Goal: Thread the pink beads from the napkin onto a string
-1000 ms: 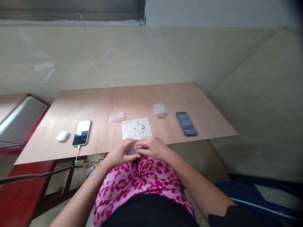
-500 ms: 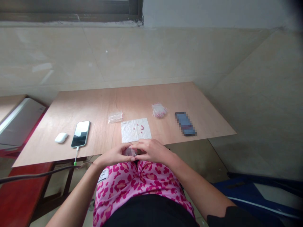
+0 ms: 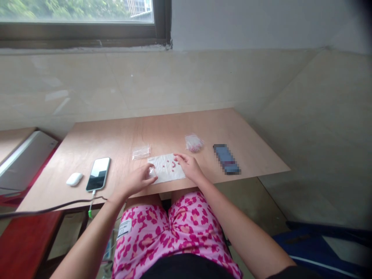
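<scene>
Over the left edge of a white paper napkin (image 3: 162, 176), my left hand (image 3: 139, 178) curls around a small clear plastic bag (image 3: 152, 171). The bag shows between thumb and fingers. My right hand (image 3: 188, 166) is at the napkin's upper right corner, its thumb and forefinger drawn close together. Whatever may be between those fingertips is too small to make out. Several small pinkish-red beads (image 3: 173, 165) lie on the napkin, just left of and below the right fingertips.
A clear bag of pink beads (image 3: 194, 143) lies behind my right hand, with a flat clear bag (image 3: 141, 152) behind the left. Farther left are a phone on a cable (image 3: 99, 174) and a white earbud case (image 3: 74, 179). A blurred dark device (image 3: 226, 159) lies right.
My hands have parted and risen from the table's front edge onto the napkin. The small bag stays in the left hand; the right has moved up beside the beads. The view has tilted upward.
</scene>
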`<act>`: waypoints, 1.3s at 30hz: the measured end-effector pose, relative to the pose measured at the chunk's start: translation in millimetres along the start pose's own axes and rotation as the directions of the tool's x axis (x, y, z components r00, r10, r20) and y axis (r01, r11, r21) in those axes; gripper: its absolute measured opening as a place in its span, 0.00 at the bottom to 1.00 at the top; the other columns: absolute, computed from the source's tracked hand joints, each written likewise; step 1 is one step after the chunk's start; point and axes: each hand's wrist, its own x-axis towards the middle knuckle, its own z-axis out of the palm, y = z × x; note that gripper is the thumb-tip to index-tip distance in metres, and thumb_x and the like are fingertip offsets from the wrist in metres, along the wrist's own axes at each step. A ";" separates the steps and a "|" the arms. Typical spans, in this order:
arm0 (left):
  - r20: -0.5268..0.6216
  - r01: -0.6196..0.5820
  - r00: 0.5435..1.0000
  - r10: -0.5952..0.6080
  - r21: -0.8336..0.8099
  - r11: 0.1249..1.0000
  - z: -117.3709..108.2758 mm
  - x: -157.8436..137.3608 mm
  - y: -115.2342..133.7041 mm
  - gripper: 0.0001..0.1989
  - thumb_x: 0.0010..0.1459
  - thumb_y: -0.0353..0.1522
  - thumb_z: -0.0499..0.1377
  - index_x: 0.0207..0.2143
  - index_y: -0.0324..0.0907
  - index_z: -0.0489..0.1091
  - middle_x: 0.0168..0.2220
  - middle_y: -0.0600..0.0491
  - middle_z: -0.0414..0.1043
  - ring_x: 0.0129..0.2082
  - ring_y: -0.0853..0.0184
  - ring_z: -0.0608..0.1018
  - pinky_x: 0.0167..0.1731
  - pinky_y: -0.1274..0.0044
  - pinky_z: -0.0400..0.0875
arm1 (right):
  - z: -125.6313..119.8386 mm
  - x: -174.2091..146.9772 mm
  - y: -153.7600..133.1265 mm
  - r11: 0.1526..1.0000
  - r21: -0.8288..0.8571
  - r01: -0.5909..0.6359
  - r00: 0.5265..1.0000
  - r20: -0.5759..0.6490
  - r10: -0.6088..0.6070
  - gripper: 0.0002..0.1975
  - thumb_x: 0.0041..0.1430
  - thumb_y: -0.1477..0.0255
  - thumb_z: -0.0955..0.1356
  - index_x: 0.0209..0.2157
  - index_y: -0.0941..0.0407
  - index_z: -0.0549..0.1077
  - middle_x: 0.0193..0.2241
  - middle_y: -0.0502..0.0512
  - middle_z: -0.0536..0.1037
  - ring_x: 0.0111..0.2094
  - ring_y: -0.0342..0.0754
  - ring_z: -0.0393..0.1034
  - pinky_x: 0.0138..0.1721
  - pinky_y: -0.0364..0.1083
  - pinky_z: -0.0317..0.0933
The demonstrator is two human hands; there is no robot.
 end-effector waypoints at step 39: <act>-0.069 0.021 0.995 -0.076 -0.586 0.810 -15.8 38.6 10.2 0.20 0.67 0.44 0.57 0.52 0.39 0.72 0.45 0.45 0.78 0.46 0.57 0.79 0.50 0.65 0.72 | 64.4 19.3 45.1 0.989 0.134 0.061 0.959 -0.282 -0.021 0.26 0.73 0.57 0.56 0.49 0.58 0.79 0.50 0.62 0.82 0.54 0.53 0.74 0.56 0.50 0.66</act>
